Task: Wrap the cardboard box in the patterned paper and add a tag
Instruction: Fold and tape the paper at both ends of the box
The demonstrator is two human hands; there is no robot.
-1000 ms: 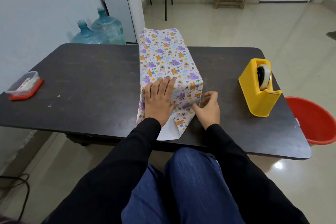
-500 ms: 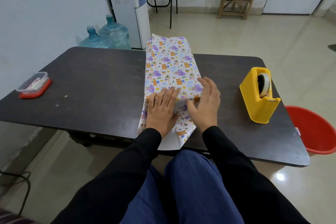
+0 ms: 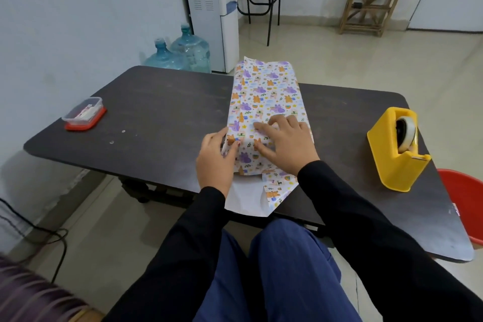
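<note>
The box, fully covered by patterned paper, lies lengthwise in the middle of the dark table; no cardboard shows. My right hand lies flat on the near top edge of the wrapped box, fingers spread and pointing left. My left hand is at the box's near left corner and its fingers curl on the left paper flap there. A loose flap of paper with its white underside up reaches past the near table edge.
A yellow tape dispenser stands at the right of the table. A small clear container with a red lid sits at the left. A red tub is on the floor to the right. Water bottles stand behind the table.
My right hand moved from the box's near right side up onto its top. My left hand slid off the top to the near left corner and took the side flap.
</note>
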